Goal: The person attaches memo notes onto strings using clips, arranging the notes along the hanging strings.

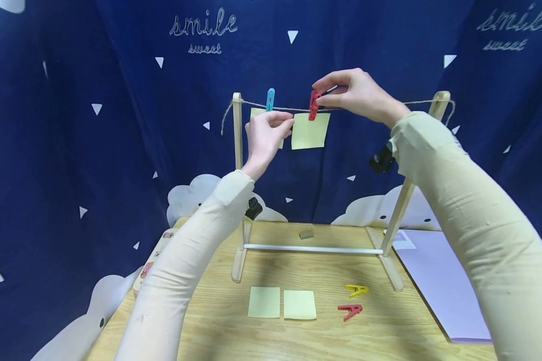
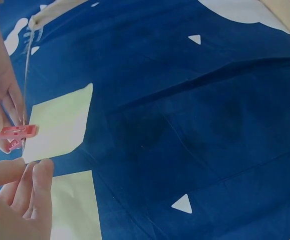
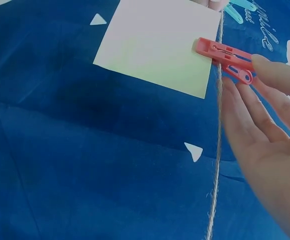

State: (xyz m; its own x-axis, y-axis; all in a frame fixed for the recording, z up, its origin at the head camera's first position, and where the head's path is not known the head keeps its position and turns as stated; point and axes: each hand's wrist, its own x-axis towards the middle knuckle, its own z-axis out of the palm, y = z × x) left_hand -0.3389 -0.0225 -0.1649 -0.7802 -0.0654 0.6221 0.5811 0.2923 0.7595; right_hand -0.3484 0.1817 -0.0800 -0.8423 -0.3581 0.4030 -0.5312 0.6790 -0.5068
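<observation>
My right hand [image 1: 359, 95] pinches a red clothespin [image 1: 313, 105] by its handle end. The clothespin's jaws sit over the twine [image 3: 217, 130] and the top edge of a pale yellow sticky note [image 1: 310, 131]. Between thumb and fingers, my left hand [image 1: 267, 135] pinches that note's upper left corner, also seen in the left wrist view, where the left hand [image 2: 20, 200] is close to the clothespin [image 2: 17, 132]. Behind the left hand, a second yellow note [image 2: 75, 205] hangs under a blue clothespin [image 1: 270, 99], partly hidden.
The twine runs between two wooden posts [image 1: 238, 135], joined low by a white rod [image 1: 311, 248]. On the table [image 1: 325, 341] lie two sticky notes [image 1: 264, 302], a yellow clothespin [image 1: 356, 290], a red one [image 1: 350, 312] and a small greenish block [image 1: 306, 234]. A lilac board [image 1: 442, 286] lies right.
</observation>
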